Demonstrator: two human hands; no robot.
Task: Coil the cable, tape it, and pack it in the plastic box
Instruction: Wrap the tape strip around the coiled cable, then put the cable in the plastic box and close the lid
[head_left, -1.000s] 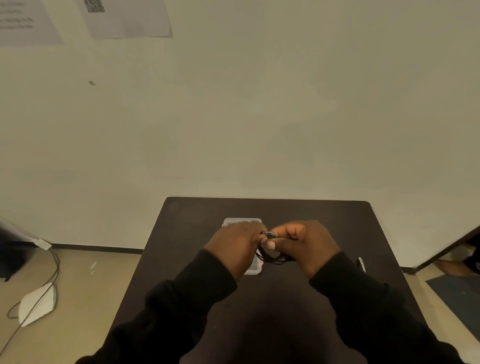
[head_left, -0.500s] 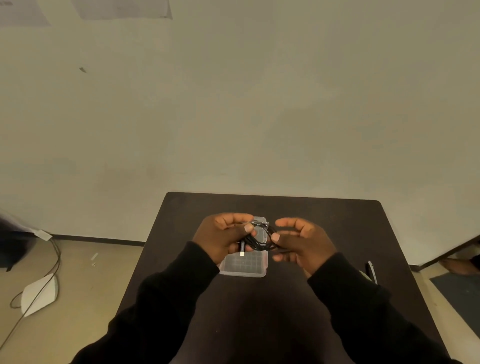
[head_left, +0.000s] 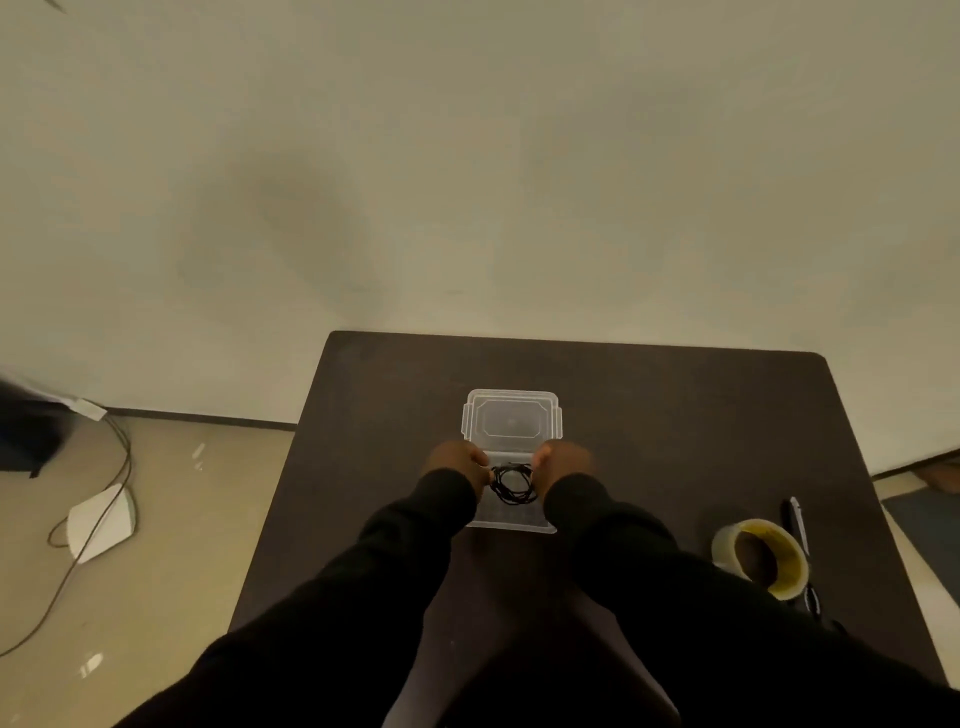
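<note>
A clear plastic box (head_left: 511, 522) sits open in the middle of the dark table, its lid (head_left: 511, 420) lying flat behind it. The black coiled cable (head_left: 513, 484) rests inside the box. My left hand (head_left: 457, 460) is at the coil's left side, fingers curled on it. At the coil's right edge my right hand (head_left: 566, 458) grips it the same way. Both hands are low over the box. Dark sleeves cover my wrists.
A roll of yellowish tape (head_left: 761, 556) stands at the table's right front, with a pen (head_left: 797, 522) beside it. The dark table (head_left: 675, 426) ends at a wall behind. On the floor to the left lie a white device (head_left: 101, 522) and a cable (head_left: 119, 457).
The hands have lowered the coiled cable from above the box down into it. The view has tilted down, bringing the tape roll into sight.
</note>
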